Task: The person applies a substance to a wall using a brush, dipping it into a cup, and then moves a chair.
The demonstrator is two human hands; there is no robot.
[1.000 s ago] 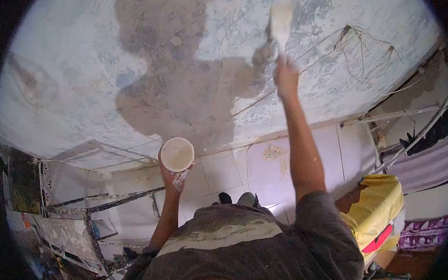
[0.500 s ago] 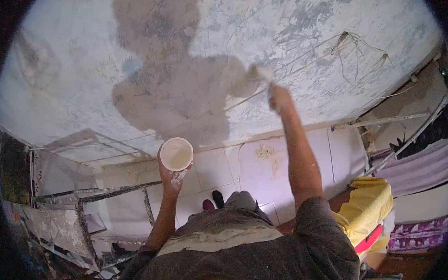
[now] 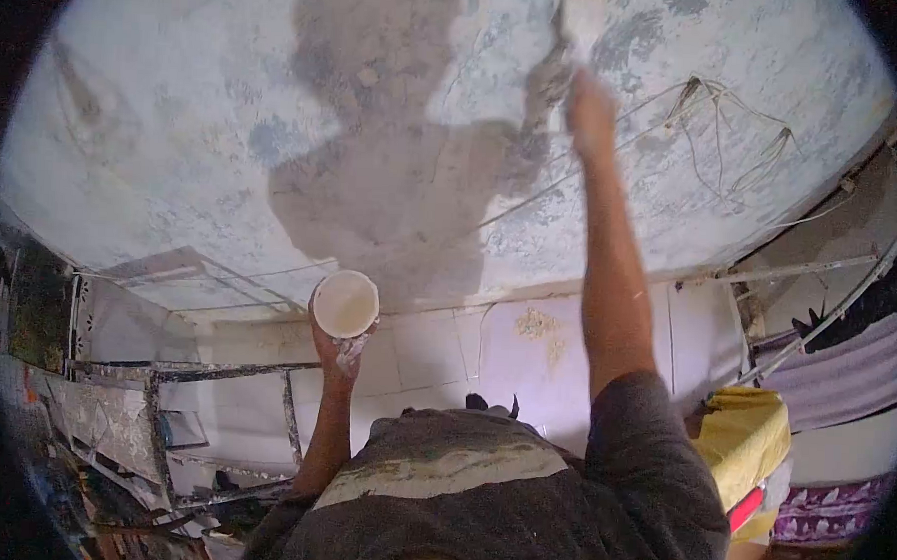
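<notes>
My left hand (image 3: 337, 348), smeared with white, is wrapped around a round white tub (image 3: 346, 305) whose pale inside faces up at me. Raised against the patchy white-and-grey wall (image 3: 174, 158), my right hand (image 3: 592, 114) grips a pale, broad-ended hand tool (image 3: 583, 24). Motion blurs the tool, and I cannot tell whether it is a brush or a scraper. Its end overlaps the upper wall, with its dark shadow close beside it.
Loose wires (image 3: 714, 116) hang from the wall to the right of my arm. Pale crumbs (image 3: 539, 326) lie on the light tiled surface below. A stained metal frame (image 3: 152, 417) stands at left, and yellow cloth (image 3: 747, 433) drapes something at right.
My right hand has swept up the wall with the tool. The tub stays in my left hand, and the view has shifted a little, with my shadow now further right.
</notes>
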